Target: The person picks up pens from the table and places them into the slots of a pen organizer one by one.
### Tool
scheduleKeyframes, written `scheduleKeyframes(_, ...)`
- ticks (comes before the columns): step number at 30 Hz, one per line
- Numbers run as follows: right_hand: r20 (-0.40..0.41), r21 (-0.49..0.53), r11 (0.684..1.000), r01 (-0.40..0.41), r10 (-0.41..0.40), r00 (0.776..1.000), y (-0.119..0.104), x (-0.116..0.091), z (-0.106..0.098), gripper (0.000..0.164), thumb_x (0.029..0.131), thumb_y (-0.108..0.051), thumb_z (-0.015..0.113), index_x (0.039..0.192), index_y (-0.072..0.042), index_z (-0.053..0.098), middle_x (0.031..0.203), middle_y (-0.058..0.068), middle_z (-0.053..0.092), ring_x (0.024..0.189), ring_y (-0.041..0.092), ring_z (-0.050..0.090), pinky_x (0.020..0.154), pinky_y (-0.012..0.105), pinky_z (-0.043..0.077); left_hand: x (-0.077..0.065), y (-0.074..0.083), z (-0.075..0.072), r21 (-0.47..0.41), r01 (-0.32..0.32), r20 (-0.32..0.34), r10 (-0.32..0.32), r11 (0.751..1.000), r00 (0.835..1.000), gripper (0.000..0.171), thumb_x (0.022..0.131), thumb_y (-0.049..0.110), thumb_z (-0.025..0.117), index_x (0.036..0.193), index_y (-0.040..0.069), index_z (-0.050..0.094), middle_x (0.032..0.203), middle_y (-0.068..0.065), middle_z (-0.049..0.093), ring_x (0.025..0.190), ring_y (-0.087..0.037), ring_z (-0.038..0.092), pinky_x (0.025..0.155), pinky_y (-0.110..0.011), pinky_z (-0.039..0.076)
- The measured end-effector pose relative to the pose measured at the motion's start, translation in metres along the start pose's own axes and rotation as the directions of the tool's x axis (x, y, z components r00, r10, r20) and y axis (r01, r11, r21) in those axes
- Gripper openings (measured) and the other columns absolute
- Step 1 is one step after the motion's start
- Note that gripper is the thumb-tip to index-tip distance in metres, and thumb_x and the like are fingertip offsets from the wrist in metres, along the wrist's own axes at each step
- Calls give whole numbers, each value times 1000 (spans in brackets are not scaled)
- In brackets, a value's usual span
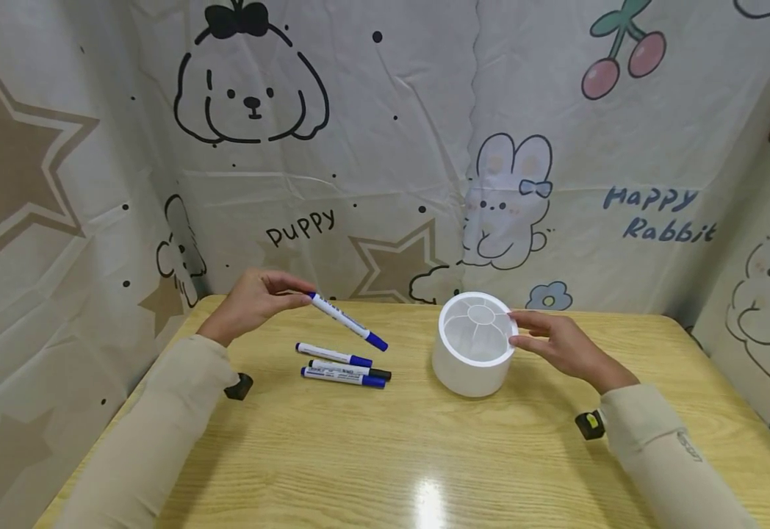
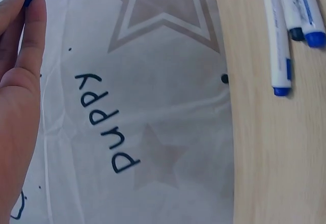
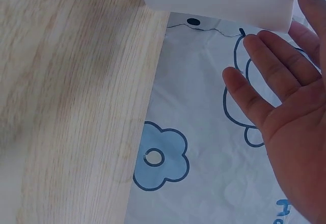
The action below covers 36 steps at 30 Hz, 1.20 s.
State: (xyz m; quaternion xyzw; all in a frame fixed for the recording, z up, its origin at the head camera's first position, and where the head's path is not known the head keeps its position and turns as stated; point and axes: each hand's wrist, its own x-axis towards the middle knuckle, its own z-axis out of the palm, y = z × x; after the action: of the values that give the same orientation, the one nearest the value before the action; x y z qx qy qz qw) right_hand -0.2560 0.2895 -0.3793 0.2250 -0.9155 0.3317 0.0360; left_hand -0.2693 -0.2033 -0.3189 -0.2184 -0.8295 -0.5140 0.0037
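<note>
While clad in beige sleeves [image 1: 153,433] at both lower corners of the head view, wears a black device [image 1: 238,386] under each wrist, over a wood-grain desk [image 1: 332,470]. Left of centre, has two blue-capped markers [image 1: 333,355] lying with a black-capped marker [image 1: 342,366] between, caps to the right. Right of centre, touches a round white divided holder [image 1: 471,378] at its rim with the right hand [image 1: 566,347], fingers parted and fairly straight. Left of centre, pinches a tilted marker [image 1: 344,318] by its upper end with the left hand [image 1: 253,300], blue cap down to the right, above the others. Beyond, across the upper frame, faces a pale printed cloth [image 1: 385,147].
</note>
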Motion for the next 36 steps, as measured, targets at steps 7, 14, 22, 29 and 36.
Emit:
scheduleKeyframes(7,3,-29,1000,-4,4,1000,-2,-4,-3,43,95,-20,72,130,2,63,133,23,60,119,44,59,96,56,49,9,4,9,-39,-24,-6,24,999,1000,20,89,7,76,108,-1,75,103,-12,73,88,-16,71,79,-29,58)
scheduleKeyframes(14,-1,-34,999,34,-34,999,-3,-5,-6,38,96,-14,69,130,1,63,118,18,68,105,35,66,89,52,54,18,5,12,-81,-65,-36,62,995,997,23,90,8,75,111,-3,74,103,-7,73,90,-19,70,78,-29,58)
scheduleKeyframes(22,2,-26,999,24,-24,1000,-4,-5,-4,46,97,-17,68,137,4,57,135,24,58,112,41,63,89,53,54,34,7,27,-93,-88,-79,81,992,994,22,89,8,77,109,-2,75,104,-8,74,90,-14,69,75,-25,57)
scheduleKeyframes(29,14,-19,1000,4,-4,1000,-5,-5,-5,48,98,-18,67,138,4,56,136,25,57,114,40,63,92,53,52,45,10,45,-144,-119,-84,108,982,991,22,89,5,76,109,-4,74,106,-13,74,91,-13,69,76,-25,56)
scheduleKeyframes(36,17,-21,1000,10,-10,1000,-5,-5,-6,48,98,-18,68,138,5,56,136,26,57,115,43,62,92,51,53,55,15,59,-182,-155,-71,144,971,987,20,88,2,76,108,-3,75,104,-12,74,90,-18,69,72,-24,54)
